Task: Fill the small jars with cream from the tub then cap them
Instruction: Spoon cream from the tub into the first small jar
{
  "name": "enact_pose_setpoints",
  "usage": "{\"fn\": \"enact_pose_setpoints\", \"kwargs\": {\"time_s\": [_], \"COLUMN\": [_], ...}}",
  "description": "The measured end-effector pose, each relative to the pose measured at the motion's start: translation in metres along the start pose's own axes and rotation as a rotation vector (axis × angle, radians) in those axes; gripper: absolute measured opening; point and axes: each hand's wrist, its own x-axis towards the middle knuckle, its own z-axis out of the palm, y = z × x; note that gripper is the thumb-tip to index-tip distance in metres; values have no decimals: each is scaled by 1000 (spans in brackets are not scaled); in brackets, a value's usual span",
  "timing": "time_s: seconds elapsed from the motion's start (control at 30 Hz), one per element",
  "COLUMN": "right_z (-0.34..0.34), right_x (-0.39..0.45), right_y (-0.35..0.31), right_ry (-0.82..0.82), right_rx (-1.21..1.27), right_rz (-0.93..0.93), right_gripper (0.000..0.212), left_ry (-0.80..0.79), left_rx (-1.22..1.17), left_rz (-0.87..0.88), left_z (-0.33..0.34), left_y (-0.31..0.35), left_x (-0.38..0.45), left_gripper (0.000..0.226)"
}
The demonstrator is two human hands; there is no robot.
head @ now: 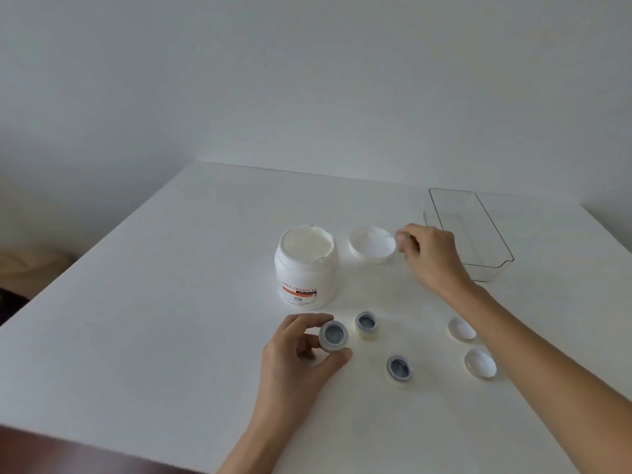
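Observation:
An open white cream tub [305, 268] stands mid-table, full of cream. Its white lid [372, 247] lies upturned to the right of it. My left hand [301, 357] grips one small open jar [333, 335], tilted towards me. Two more small open jars [366, 323] [399, 368] stand on the table to the right. Two small white caps [462, 329] [480, 364] lie further right, partly behind my right forearm. My right hand [432, 256] pinches a small thin thing [398, 238] at the lid's right rim; what it is I cannot tell.
A clear plastic tray [492, 266] stands at the back right of the white table [171, 302], just beyond my right hand. The table's left edge runs diagonally; its near edge is at the bottom left.

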Motion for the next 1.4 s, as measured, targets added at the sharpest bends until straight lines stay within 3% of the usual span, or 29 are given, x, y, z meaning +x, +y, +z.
{"fn": "enact_pose_setpoints", "kwargs": {"time_s": [0.13,0.27,0.4,0.63,0.93,1.4], "right_z": [-25,-44,-38,-9,1,-24], "right_x": [6,9,13,22,30,39], "right_y": [-26,-65,-100,-124,-119,-106], "right_ry": [43,-21,-55,-225,-372,-324], "right_rx": [178,367,180,-242,-72,275], "right_rz": [-15,-66,-236,-478,-200,201], "right_gripper": [17,9,6,25,31,34], "left_ry": [31,76,129,185,200,268], "left_rx": [-78,-129,-223,-273,-281,-291], "left_rz": [-2,19,-3,-21,14,49], "left_z": [-2,-3,-6,-10,-19,-36], "left_y": [2,4,7,10,9,26], "left_x": [0,-1,-4,-4,1,23], "left_gripper": [42,44,42,35,35,33]}}
